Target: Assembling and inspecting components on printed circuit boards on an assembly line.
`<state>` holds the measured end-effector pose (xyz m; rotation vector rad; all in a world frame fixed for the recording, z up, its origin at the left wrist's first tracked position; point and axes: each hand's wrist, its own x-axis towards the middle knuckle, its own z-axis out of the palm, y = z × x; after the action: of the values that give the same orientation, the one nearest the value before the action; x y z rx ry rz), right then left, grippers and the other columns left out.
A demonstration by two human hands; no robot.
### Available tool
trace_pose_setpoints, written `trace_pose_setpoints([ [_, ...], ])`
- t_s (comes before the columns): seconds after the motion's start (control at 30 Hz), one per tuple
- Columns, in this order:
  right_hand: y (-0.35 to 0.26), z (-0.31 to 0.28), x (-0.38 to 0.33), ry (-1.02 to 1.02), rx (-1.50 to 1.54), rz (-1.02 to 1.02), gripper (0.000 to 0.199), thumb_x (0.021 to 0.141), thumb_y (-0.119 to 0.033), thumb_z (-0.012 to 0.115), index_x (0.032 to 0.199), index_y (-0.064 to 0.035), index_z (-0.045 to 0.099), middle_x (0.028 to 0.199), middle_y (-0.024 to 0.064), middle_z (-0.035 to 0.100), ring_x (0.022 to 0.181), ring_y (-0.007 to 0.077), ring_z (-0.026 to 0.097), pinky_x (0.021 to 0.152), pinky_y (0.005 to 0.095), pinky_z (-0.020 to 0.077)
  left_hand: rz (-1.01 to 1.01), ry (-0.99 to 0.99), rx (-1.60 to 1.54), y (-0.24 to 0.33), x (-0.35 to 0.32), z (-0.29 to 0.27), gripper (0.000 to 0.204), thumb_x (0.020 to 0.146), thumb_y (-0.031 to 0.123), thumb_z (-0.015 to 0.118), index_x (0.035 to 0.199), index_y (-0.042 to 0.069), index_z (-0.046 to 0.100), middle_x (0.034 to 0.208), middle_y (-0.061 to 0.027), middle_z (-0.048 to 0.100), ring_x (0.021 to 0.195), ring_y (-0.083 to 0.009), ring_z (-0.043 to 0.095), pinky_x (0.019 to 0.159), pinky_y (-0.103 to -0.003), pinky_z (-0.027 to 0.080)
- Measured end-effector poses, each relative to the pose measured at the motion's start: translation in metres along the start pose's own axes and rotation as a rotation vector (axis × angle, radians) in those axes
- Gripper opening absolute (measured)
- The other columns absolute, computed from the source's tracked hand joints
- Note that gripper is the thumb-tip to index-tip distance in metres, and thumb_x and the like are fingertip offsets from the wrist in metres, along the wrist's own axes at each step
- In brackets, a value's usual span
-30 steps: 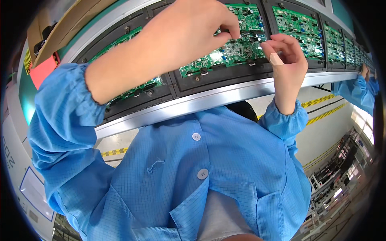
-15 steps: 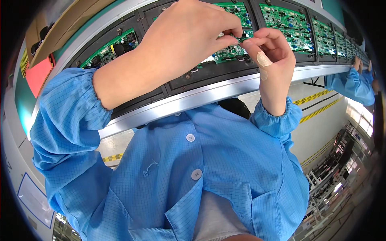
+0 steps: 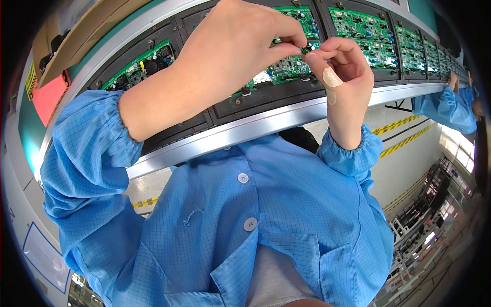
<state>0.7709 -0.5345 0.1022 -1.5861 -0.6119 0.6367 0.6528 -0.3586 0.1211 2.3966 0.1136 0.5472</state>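
Observation:
Both of my hands meet over a green circuit board (image 3: 291,69) set in a black carrier frame (image 3: 255,100). My left hand (image 3: 250,38) reaches across from the left, its thumb and forefinger closed in a pinch. Close beside those fingertips, my right hand (image 3: 350,69) also pinches with thumb and forefinger, its other fingers curled. A tiny dark thing shows between the two pinches, too small to name; it may be a part on the board behind. Tan adhesive bandages (image 3: 331,78) are on the right thumb side.
More boards in black frames, such as one green board (image 3: 360,33), run along the line to the right. A metal rail (image 3: 266,120) edges the near side. At the left are a cardboard box (image 3: 76,46) and a red sheet (image 3: 49,100). A co-worker's blue sleeve (image 3: 445,110) is far right.
Both hands have shifted very slightly left, the right thumb and forefinger drawing a little nearer to the left fingertips. The boards stay where they were.

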Motion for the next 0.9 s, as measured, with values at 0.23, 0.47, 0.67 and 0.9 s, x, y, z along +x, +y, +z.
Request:
trace_pose_setpoints([
  [0.23, 0.029, -0.044, 0.026, 0.01, -0.563, -0.249, 0.027, 0.084, 0.003, 0.078, 0.108, -0.0032, 0.066, 0.089, 0.0006, 0.071, 0.075, 0.0082, 0.058, 0.071, 0.0243, 0.0476, -0.187, -0.132, -0.056, -0.018, -0.009, -0.019, 0.017, 0.082, 0.015, 0.083, 0.096, 0.008, 0.078, 0.087, -0.0055, 0.077, 0.072, -0.0177, 0.073, 0.065, -0.029, 0.058],
  [0.47, 0.047, -0.035, 0.034, -0.041, -0.789, -0.182, 0.03, 0.083, -0.001, 0.079, 0.107, -0.0058, 0.064, 0.082, -0.0001, 0.073, 0.071, 0.0111, 0.055, 0.069, 0.0261, 0.048, -0.132, -0.258, 0.093, -0.04, -0.03, -0.026, 0.007, 0.08, 0.019, 0.08, 0.085, 0.014, 0.08, 0.089, -0.0004, 0.075, 0.08, -0.0263, 0.071, 0.071, -0.039, 0.057],
  [0.67, 0.05, -0.035, 0.033, -0.05, -0.815, -0.149, 0.03, 0.082, -0.002, 0.08, 0.107, -0.0066, 0.065, 0.084, 0.0004, 0.074, 0.071, 0.0114, 0.056, 0.069, 0.0273, 0.0485, -0.158, -0.202, 0.175, -0.035, -0.037, -0.038, 0.013, 0.079, 0.021, 0.081, 0.089, 0.014, 0.08, 0.088, -0.0013, 0.074, 0.078, -0.0268, 0.07, 0.07, -0.038, 0.056],
  [0.9, 0.047, -0.029, 0.033, -0.031, -0.841, -0.15, 0.03, 0.081, -0.005, 0.082, 0.106, -0.0072, 0.066, 0.084, 0.001, 0.075, 0.071, 0.0123, 0.058, 0.069, 0.0279, 0.0492, -0.098, -0.182, 0.131, -0.045, -0.043, -0.05, 0.012, 0.078, 0.018, 0.082, 0.088, 0.011, 0.078, 0.085, -0.0033, 0.072, 0.077, -0.0274, 0.069, 0.069, -0.038, 0.056],
])
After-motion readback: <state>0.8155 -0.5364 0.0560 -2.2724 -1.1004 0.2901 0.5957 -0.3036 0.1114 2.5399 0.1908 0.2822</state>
